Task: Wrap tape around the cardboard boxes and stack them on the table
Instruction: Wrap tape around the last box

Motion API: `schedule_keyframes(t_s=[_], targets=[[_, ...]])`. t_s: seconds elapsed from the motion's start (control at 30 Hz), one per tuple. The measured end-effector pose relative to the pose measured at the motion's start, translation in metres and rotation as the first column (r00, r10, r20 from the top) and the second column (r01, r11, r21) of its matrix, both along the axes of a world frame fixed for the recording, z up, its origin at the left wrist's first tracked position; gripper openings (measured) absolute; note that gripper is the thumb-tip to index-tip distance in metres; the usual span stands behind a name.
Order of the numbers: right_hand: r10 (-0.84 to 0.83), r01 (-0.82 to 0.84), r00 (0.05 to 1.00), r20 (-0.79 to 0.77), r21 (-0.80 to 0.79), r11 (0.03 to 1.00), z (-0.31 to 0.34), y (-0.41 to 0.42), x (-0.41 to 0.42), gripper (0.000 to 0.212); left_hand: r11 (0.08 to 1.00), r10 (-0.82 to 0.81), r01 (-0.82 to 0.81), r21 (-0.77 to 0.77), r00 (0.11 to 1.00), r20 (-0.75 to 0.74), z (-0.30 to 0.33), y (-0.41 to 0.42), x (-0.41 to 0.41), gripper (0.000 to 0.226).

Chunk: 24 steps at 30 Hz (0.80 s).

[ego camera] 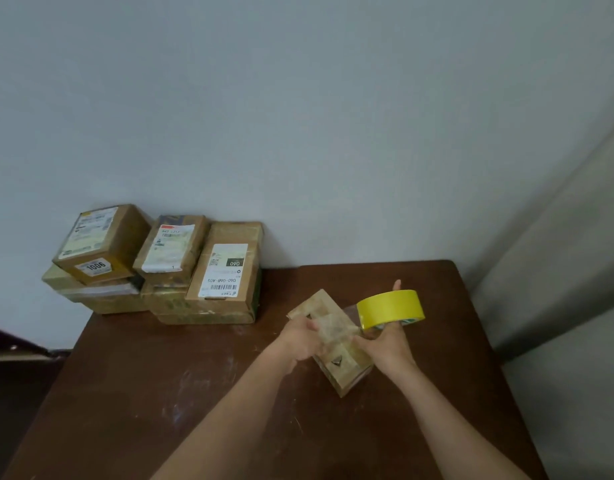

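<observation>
Small cardboard box (336, 344): on the brown table (160, 393), right of centre, between both hands. Left hand (298, 341): curled on its left side. Right hand (388, 344): holding the yellow tape roll (390, 308), fingers through its core. Stacked boxes (160, 265): far left, against the wall.

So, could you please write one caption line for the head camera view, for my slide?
Left hand steadies a small cardboard box while right hand holds a yellow tape roll beside it.

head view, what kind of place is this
Probably a plain room used for parcel packing: a worn brown wooden table set against a bare wall, labelled cardboard parcels stacked on it, and a yellow tape roll.
</observation>
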State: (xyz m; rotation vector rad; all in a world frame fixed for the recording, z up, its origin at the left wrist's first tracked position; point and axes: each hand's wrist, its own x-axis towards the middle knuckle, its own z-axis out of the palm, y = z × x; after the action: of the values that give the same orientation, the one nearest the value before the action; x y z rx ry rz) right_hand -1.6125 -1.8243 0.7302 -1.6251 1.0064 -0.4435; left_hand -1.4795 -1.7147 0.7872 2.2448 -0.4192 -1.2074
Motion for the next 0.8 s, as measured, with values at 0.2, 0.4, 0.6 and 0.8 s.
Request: schedule_keyframes(t_s=[0.2,0.4,0.6,0.8], targets=[[0.062,-0.060,0.996,-0.070,0.024,0.998,-0.006,0.003,0.010,0.142,0.999,0.041,-0.047,0.024,0.983,0.177,-0.008,-0.001,-0.010,0.078],[0.081,-0.088,0.991,-0.103,-0.064,0.994,-0.015,0.003,0.008,0.147,0.998,0.064,-0.063,-0.011,0.978,0.201,-0.023,0.002,-0.025,0.089],[0.088,-0.105,0.989,-0.115,-0.143,0.984,-0.017,0.006,0.005,0.152,0.984,0.177,-0.163,-0.077,0.954,0.242,-0.032,0.001,-0.033,0.070],[0.097,-0.113,0.990,-0.103,-0.162,0.980,-0.014,0.007,0.003,0.152,0.966,0.259,-0.248,-0.074,0.928,0.269,-0.039,-0.003,-0.036,0.056]])
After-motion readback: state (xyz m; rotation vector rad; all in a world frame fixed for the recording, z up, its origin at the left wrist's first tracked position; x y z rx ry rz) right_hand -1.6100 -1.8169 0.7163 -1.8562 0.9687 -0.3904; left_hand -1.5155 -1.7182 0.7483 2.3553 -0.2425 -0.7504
